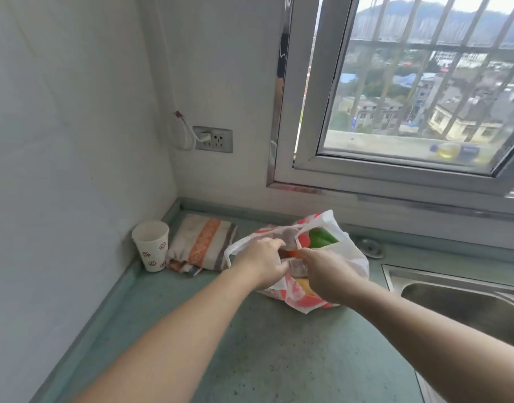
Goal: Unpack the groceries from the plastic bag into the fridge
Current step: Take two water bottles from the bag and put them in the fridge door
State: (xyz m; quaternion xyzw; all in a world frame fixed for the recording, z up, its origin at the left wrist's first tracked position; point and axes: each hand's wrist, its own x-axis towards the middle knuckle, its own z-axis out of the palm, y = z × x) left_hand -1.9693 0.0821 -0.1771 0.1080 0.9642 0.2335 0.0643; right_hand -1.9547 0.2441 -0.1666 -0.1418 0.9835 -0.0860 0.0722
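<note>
A white plastic bag [350, 251] with red, green and yellow print sits on the green countertop [264, 344], close to the wall under the window. Both my hands are at its mouth. My left hand [260, 261] grips the left edge of the opening, fingers curled around the plastic. My right hand [325, 276] reaches into the opening from the right, fingers closed around something clear and crinkly inside; I cannot tell what it is. An orange item shows between my hands. The fridge is not in view.
A paper cup [151, 244] stands in the counter's corner, with a folded striped towel [203, 242] beside it. A steel sink [465, 303] lies right of the bag. A wall socket [212, 139] with a plug sits above. A bottle [450, 150] lies outside the barred window.
</note>
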